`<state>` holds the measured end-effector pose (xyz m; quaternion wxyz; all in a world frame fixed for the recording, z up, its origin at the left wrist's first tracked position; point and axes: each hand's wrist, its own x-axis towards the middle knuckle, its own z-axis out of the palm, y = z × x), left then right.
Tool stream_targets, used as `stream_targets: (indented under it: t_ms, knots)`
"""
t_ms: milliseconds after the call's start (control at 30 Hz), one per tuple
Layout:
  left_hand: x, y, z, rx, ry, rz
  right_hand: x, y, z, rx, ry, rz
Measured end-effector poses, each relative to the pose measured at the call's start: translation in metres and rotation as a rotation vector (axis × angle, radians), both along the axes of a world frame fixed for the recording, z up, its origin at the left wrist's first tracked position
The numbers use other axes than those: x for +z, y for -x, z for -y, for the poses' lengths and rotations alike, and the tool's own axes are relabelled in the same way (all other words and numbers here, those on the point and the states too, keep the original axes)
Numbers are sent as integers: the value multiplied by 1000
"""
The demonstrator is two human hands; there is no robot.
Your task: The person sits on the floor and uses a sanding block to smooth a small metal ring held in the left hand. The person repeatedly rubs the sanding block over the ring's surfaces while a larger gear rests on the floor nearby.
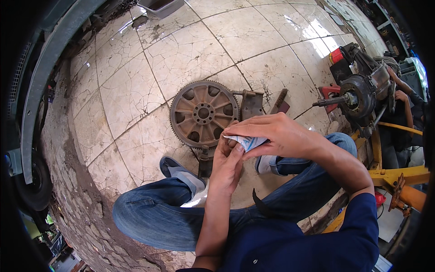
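Observation:
Both hands meet over my lap around a small folded white sheet with blue print (248,143); its kind cannot be made out. My left hand (229,163) is closed, fingertips and thumb pinching the sheet's left end. Over the sheet from the right curls my right hand (278,133), gripping it between thumb and fingers. Just beyond lies a rusty flywheel (188,105) with a toothed rim, spokes and a ring of bolt holes in its hub. It rests on metal supports, one bracket (252,105) showing at its right.
A dark flat bar (280,102) lies right of the bracket. Farther right, a gearbox with a shaft (358,97) stands by a red stand (330,93), a co-worker's hand (401,96) near it. Yellow metal frame (385,174) is at my right; a grey bin (161,8) sits far back.

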<state>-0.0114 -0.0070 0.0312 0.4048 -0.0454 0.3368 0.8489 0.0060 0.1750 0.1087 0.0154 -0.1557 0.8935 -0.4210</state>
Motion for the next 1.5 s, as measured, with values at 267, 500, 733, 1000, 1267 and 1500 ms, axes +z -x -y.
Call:
stream_targets:
  t_ms: [267,500,733,1000,1267,1500]
  knots:
    - [2,1,0,-1,-86,30,-2,1,-1,20,1,-18]
    - [9,0,-2,94,-6,-106,-7,3,3,54,-36,-125]
    - [5,1,-1,231,-88,-2,3,-1,12,33,-252,-37]
    - [8,3,-7,377,14,-205,-6,0,10,22,-137,-49]
    - [1,-5,-12,404,229,-351,-12,-7,21,-31,-47,31]
    - [-7,-2,-11,455,475,-699,-4,-7,21,-84,232,286]
